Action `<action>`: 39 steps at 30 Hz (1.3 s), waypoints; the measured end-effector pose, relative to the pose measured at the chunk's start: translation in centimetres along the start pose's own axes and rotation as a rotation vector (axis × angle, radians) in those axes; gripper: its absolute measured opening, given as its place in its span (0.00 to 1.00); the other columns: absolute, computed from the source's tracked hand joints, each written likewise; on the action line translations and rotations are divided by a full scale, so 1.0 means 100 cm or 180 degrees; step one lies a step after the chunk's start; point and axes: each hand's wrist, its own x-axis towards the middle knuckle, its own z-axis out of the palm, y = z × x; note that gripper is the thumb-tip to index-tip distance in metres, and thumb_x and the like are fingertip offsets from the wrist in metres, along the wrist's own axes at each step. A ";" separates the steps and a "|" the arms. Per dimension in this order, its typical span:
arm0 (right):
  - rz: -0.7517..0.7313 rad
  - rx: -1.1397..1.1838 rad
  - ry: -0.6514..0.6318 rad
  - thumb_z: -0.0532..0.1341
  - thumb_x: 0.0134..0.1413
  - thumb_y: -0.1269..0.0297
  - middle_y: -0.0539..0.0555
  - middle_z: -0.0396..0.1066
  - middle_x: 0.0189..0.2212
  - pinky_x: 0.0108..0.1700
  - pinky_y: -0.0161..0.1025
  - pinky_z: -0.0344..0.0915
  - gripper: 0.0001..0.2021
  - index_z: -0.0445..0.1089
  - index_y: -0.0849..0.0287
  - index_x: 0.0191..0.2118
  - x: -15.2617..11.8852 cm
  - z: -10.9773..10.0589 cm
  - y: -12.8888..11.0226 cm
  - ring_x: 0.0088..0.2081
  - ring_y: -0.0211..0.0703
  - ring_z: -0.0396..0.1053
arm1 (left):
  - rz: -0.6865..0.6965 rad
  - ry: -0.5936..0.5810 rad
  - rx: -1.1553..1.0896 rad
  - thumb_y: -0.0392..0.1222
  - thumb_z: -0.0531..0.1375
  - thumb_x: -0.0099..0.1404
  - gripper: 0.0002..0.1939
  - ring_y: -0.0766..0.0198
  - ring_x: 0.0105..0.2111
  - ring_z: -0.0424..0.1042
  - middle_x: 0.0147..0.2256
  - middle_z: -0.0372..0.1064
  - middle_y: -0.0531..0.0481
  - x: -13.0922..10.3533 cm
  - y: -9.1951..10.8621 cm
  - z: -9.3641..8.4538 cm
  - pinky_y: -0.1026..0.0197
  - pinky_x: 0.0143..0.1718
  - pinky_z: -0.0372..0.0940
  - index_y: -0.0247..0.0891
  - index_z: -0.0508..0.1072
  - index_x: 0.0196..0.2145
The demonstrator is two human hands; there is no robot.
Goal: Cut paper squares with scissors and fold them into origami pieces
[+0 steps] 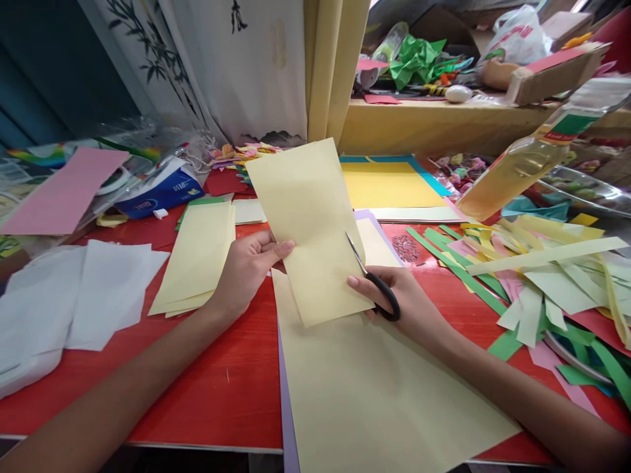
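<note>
My left hand (254,266) pinches the left edge of a pale yellow paper rectangle (315,217), holding it raised and tilted over the table. Black-handled scissors (383,293) are in my right hand (407,299); one blade shows across the front of the paper, pointing up and left. That hand also touches the sheet's lower right corner. Beneath lies a large pale yellow sheet (369,387) on top of a purple sheet (286,401). Left of my left hand rests a stack of similar pale yellow rectangles (197,253).
Paper strips and scraps (552,282) pile up at the right. A bottle of yellowish liquid (517,171) leans behind them. White sheets (108,292) and a blue packet (160,190) lie left on the red table (211,387). Yellow paper (389,187) sits at the back.
</note>
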 end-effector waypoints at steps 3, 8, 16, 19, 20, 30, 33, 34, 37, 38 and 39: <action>-0.0026 -0.0147 0.0046 0.56 0.52 0.49 0.46 0.57 0.14 0.20 0.34 0.46 0.19 0.58 0.58 0.20 0.000 0.001 0.000 0.18 0.33 0.55 | -0.0011 -0.0020 -0.0011 0.45 0.61 0.56 0.14 0.59 0.35 0.73 0.36 0.75 0.46 0.000 0.000 0.000 0.59 0.34 0.69 0.34 0.74 0.39; 0.0023 -0.0001 0.0041 0.56 0.51 0.48 0.46 0.56 0.15 0.20 0.33 0.49 0.19 0.59 0.58 0.21 0.000 0.003 -0.004 0.18 0.33 0.54 | -0.0015 -0.0042 -0.0027 0.45 0.61 0.56 0.14 0.58 0.36 0.73 0.36 0.75 0.46 0.000 0.000 0.000 0.59 0.35 0.69 0.34 0.74 0.39; 0.0086 0.0190 0.0120 0.59 0.46 0.46 0.48 0.55 0.21 0.20 0.31 0.56 0.19 0.62 0.59 0.24 0.000 0.004 -0.004 0.22 0.33 0.54 | -0.0079 -0.0137 0.0036 0.45 0.60 0.57 0.14 0.59 0.35 0.73 0.37 0.74 0.45 -0.001 0.001 0.002 0.61 0.32 0.69 0.35 0.74 0.39; 0.0144 0.0230 0.0076 0.59 0.46 0.45 0.48 0.55 0.21 0.19 0.31 0.56 0.19 0.62 0.59 0.25 0.000 0.004 -0.003 0.23 0.34 0.56 | -0.0097 -0.0144 0.0046 0.45 0.60 0.57 0.15 0.59 0.35 0.73 0.38 0.74 0.45 -0.001 0.001 0.001 0.61 0.32 0.69 0.35 0.74 0.40; 0.0118 0.0225 0.0086 0.58 0.46 0.45 0.48 0.55 0.21 0.19 0.31 0.55 0.19 0.62 0.59 0.25 0.000 0.004 -0.004 0.23 0.34 0.55 | -0.0101 -0.0150 0.0049 0.45 0.60 0.57 0.15 0.59 0.35 0.73 0.38 0.74 0.45 -0.001 0.001 0.001 0.61 0.32 0.69 0.34 0.74 0.40; -0.0228 -0.0191 0.0313 0.57 0.50 0.49 0.46 0.47 0.19 0.22 0.34 0.40 0.20 0.54 0.59 0.21 0.000 0.003 -0.004 0.21 0.32 0.45 | -0.0086 -0.0301 -0.0033 0.41 0.60 0.57 0.13 0.60 0.34 0.73 0.38 0.74 0.46 -0.002 -0.001 0.001 0.62 0.30 0.69 0.36 0.74 0.40; -0.0206 -0.0089 0.0308 0.57 0.50 0.49 0.46 0.47 0.19 0.22 0.34 0.40 0.19 0.56 0.59 0.21 -0.001 0.004 -0.004 0.21 0.32 0.45 | -0.0066 -0.0303 -0.0027 0.41 0.60 0.57 0.13 0.61 0.33 0.73 0.38 0.74 0.46 -0.002 -0.001 0.001 0.62 0.29 0.68 0.36 0.74 0.40; -0.0194 -0.0040 0.0321 0.58 0.50 0.49 0.46 0.47 0.19 0.22 0.34 0.40 0.19 0.55 0.59 0.21 -0.001 0.004 -0.004 0.21 0.32 0.45 | -0.0070 -0.0306 -0.0008 0.41 0.60 0.57 0.12 0.61 0.32 0.73 0.37 0.75 0.46 -0.002 -0.001 0.001 0.63 0.29 0.68 0.36 0.75 0.39; -0.0189 0.0001 0.0391 0.58 0.49 0.49 0.45 0.46 0.19 0.22 0.34 0.40 0.20 0.54 0.58 0.20 -0.001 0.004 -0.005 0.21 0.32 0.45 | -0.0078 -0.0348 0.0008 0.42 0.61 0.57 0.12 0.63 0.30 0.72 0.37 0.74 0.46 -0.003 -0.001 0.002 0.64 0.27 0.67 0.36 0.75 0.38; -0.0199 -0.0027 0.0409 0.58 0.49 0.48 0.45 0.46 0.19 0.22 0.34 0.40 0.20 0.54 0.58 0.20 -0.001 0.004 -0.005 0.21 0.32 0.45 | -0.0077 -0.0364 -0.0005 0.41 0.61 0.56 0.12 0.63 0.30 0.72 0.37 0.74 0.47 -0.004 -0.001 0.002 0.65 0.27 0.67 0.36 0.75 0.38; -0.0212 -0.0066 0.0425 0.58 0.49 0.48 0.46 0.47 0.19 0.22 0.34 0.40 0.20 0.55 0.58 0.20 -0.002 0.004 -0.006 0.21 0.32 0.45 | -0.0078 -0.0373 -0.0017 0.41 0.61 0.56 0.12 0.63 0.31 0.72 0.37 0.74 0.47 -0.004 0.000 0.002 0.65 0.28 0.68 0.36 0.75 0.38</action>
